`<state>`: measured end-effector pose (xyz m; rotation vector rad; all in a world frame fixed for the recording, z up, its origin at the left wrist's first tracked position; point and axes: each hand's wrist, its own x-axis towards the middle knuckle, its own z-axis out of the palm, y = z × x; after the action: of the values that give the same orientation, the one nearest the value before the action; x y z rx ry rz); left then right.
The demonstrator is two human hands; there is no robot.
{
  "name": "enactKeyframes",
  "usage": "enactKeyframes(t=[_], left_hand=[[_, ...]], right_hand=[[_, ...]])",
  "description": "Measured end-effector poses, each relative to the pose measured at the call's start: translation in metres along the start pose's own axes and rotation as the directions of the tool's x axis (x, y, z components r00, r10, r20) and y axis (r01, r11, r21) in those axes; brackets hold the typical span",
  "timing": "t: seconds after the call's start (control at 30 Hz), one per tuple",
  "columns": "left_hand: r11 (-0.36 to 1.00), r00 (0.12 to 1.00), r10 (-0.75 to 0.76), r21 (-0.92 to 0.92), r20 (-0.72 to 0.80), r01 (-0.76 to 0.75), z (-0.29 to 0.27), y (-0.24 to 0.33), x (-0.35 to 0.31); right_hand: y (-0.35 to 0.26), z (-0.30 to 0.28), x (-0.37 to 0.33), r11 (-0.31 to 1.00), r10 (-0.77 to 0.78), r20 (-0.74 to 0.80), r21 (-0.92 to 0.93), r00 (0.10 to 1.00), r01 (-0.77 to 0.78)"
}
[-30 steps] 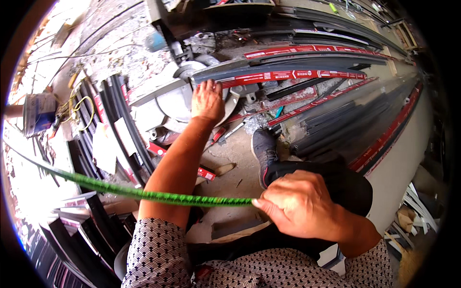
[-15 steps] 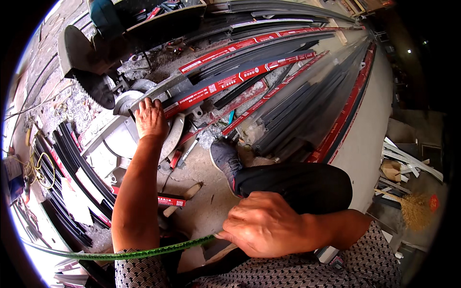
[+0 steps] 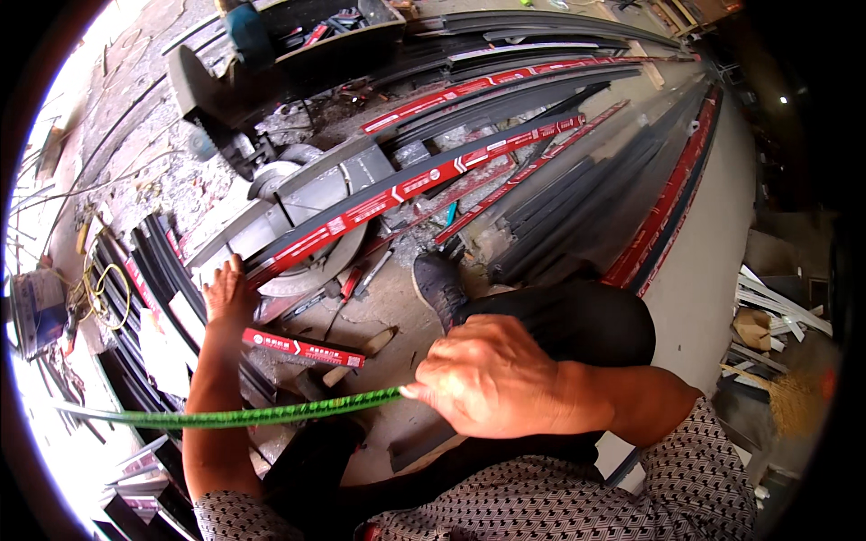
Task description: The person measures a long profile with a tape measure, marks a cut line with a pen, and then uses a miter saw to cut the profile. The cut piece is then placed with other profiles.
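Note:
My right hand (image 3: 492,379) pinches the end of a green tape (image 3: 253,417) that stretches left across the lower picture. My left hand (image 3: 228,293) rests flat on the near end of a long dark profile with red protective film (image 3: 406,187), where it lies across the round base of a chop saw (image 3: 307,212). A short red-filmed offcut (image 3: 302,348) lies on the floor beside my left forearm. My dark shoe (image 3: 439,284) and bent knee (image 3: 577,325) are just right of the saw.
Many long dark and red-filmed profiles (image 3: 622,180) lie on the floor to the right. More dark profiles (image 3: 135,298) are stacked at left beside a yellow cord (image 3: 101,293) and a bucket (image 3: 36,311). A broom (image 3: 798,397) lies at far right.
My head has turned, so the saw and profiles shifted toward the middle. My left hand slid down along the saw base toward me. The tape stays pulled taut in my right hand.

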<state>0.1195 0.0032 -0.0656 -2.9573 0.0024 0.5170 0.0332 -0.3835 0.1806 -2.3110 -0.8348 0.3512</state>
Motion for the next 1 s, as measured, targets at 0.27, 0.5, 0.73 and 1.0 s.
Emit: enactKeyframes(t=[0.27,0.5,0.73,1.0], left_hand=[[0.999,1.0,-0.025,-0.046,-0.005,0.025,0.019,-0.144,-0.063],[0.976,0.993,-0.087,-0.191,0.083,0.101,0.057,-0.152,-0.082],[0.961,0.967,-0.178,-0.179,0.185,0.211,0.063,-0.136,-0.094],[0.979,0.991,-0.076,-0.195,-0.114,0.053,0.087,-0.109,-0.092]], right_hand=[[-0.007,-0.002,0.019,0.995,0.048,0.071,-0.092,0.996,-0.041],[0.004,0.012,0.032,0.965,0.171,0.185,-0.232,0.968,-0.127],[0.008,0.032,0.039,0.953,0.202,0.191,-0.264,0.961,-0.148],[-0.003,0.037,0.05,0.941,0.255,0.227,-0.284,0.94,-0.186]])
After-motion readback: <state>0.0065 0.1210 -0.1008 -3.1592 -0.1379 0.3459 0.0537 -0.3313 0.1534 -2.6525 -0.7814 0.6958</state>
